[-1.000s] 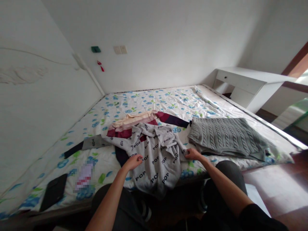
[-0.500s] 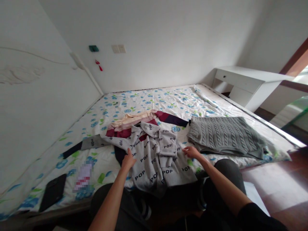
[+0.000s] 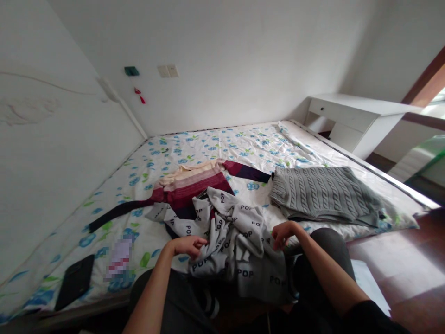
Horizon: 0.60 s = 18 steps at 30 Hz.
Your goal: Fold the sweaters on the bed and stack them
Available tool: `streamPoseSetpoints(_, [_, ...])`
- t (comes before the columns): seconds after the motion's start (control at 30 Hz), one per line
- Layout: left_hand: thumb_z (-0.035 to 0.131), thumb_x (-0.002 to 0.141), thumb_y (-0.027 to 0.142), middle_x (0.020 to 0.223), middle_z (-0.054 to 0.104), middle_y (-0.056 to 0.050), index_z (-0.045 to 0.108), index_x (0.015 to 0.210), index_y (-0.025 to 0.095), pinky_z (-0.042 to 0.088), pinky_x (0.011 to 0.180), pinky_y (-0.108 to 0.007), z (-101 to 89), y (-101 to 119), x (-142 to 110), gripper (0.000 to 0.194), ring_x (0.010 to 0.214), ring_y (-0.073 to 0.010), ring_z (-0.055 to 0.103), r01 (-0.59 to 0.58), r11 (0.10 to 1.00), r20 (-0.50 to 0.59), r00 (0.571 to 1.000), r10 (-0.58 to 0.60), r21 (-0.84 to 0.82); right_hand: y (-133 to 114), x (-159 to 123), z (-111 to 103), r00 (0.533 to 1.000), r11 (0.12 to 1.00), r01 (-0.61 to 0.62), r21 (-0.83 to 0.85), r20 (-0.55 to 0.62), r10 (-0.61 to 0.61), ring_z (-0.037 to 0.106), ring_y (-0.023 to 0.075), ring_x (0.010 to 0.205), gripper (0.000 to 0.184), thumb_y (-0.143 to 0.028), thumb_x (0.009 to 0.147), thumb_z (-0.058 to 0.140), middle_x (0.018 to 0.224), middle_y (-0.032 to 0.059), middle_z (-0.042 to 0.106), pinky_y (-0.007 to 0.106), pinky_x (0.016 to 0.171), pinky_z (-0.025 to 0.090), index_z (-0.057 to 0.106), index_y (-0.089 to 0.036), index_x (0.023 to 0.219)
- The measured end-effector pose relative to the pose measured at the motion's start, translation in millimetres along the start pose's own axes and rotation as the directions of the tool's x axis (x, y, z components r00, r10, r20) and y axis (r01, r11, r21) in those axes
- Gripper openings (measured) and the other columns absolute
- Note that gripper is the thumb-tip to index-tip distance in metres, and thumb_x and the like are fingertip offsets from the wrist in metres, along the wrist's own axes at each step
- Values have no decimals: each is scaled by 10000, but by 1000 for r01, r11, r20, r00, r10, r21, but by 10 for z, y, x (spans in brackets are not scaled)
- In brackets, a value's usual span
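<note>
A light grey collared shirt printed with "POP" (image 3: pixel 225 241) lies crumpled over the front edge of the bed, its lower part hanging between my knees. My left hand (image 3: pixel 189 246) has its fingers curled on the shirt's left side, pinching the cloth. On the opposite side, my right hand (image 3: pixel 283 232) is closed at the shirt's right edge, its fingertips partly hidden. Just behind the shirt, a striped sweater (image 3: pixel 198 183) in cream, pink, maroon and navy lies flat with both sleeves spread; the shirt covers its lower part.
Folded grey cable-knit clothing (image 3: pixel 323 192) lies on the right of the flowered bed sheet (image 3: pixel 222 144). A black phone-like object (image 3: pixel 75 282) and a blurred-out item (image 3: pixel 120 255) lie at the front left. A white desk (image 3: pixel 347 116) stands beyond the bed's right side.
Both hands have drawn the grey shirt toward me, and it has bunched up. More of the striped sweater and its left sleeve now shows.
</note>
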<state>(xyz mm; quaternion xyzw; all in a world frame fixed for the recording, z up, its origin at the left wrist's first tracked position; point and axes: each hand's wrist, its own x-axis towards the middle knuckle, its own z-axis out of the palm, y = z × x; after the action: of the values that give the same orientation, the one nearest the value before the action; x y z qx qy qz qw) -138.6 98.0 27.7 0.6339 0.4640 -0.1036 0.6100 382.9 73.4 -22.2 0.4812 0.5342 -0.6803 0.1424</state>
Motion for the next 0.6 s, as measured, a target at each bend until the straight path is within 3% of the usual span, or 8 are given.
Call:
streamPoseSetpoints(0.07, [850, 680, 517, 704, 626, 33, 769, 1235, 191, 533, 682, -314, -20, -28, 4, 649, 694, -219, 648, -3, 1000, -69, 998, 3, -7, 11, 40, -37, 984, 998, -28, 47, -172, 36, 678, 137, 595, 396, -392, 692, 1027, 700, -4, 728, 198, 573, 535, 739, -179, 860])
streamPoseSetpoints(0.13, [771, 778, 562, 792, 696, -11, 758, 1293, 181, 566, 754, -340, -80, -21, 42, 641, 779, -247, 695, -8, 998, -296, 955, 27, 66, -23, 114, -75, 902, 995, 34, 93, -432, 9, 695, 135, 645, 292, -342, 823, 936, 779, 12, 761, 198, 615, 548, 769, -178, 997])
streamPoseSetpoints(0.23, [702, 872, 461, 1126, 812, -125, 745, 1375, 184, 591, 993, -405, -178, 32, 135, 577, 1067, -312, 765, 112, 960, -674, 733, 94, 256, -118, 261, -84, 618, 978, 198, 60, -782, -77, 762, 164, 836, 305, -317, 963, 785, 1036, 69, 820, 219, 722, 580, 757, -188, 1237])
streamPoseSetpoints(0.3, [691, 917, 412, 1372, 792, -176, 701, 1485, 194, 546, 1138, -427, -195, 76, 214, 609, 1288, -335, 740, 215, 918, -797, 584, 151, 332, -187, 373, -18, 500, 955, 297, 9, -853, -147, 788, 201, 959, 381, -384, 1007, 738, 1181, 95, 817, 253, 787, 599, 728, -212, 1347])
streamPoseSetpoints(0.37, [698, 946, 421, 1525, 738, -206, 626, 1594, 183, 514, 1193, -428, -162, 116, 306, 694, 1434, -344, 686, 273, 885, -823, 538, 184, 376, -250, 482, 100, 485, 937, 346, -45, -846, -220, 787, 237, 1010, 453, -453, 984, 770, 1202, 94, 810, 292, 826, 606, 719, -234, 1377])
streamPoseSetpoints(0.47, [737, 939, 483, 1537, 721, -276, 558, 1655, 109, 538, 1132, -424, -81, 164, 424, 827, 1422, -388, 702, 373, 846, -820, 558, 123, 380, -321, 581, 281, 508, 926, 329, -185, -792, -338, 756, 250, 974, 398, -462, 928, 828, 1064, 51, 809, 313, 862, 580, 754, -241, 1250])
streamPoseSetpoints(0.53, [730, 949, 468, 1442, 773, -277, 641, 1578, 105, 558, 1048, -403, -71, 187, 446, 731, 1312, -392, 761, 444, 829, -825, 564, 35, 339, -352, 555, 323, 524, 909, 331, -254, -752, -401, 735, 241, 933, 282, -443, 948, 799, 973, 25, 800, 299, 858, 551, 769, -236, 1137])
streamPoseSetpoints(0.6, [652, 997, 385, 1300, 843, -205, 779, 1388, 178, 560, 966, -371, -125, 201, 398, 460, 1192, -354, 802, 473, 831, -833, 552, -21, 292, -372, 428, 272, 499, 899, 339, -277, -757, -421, 727, 244, 904, 233, -428, 968, 764, 919, 23, 793, 290, 844, 533, 780, -231, 1091])
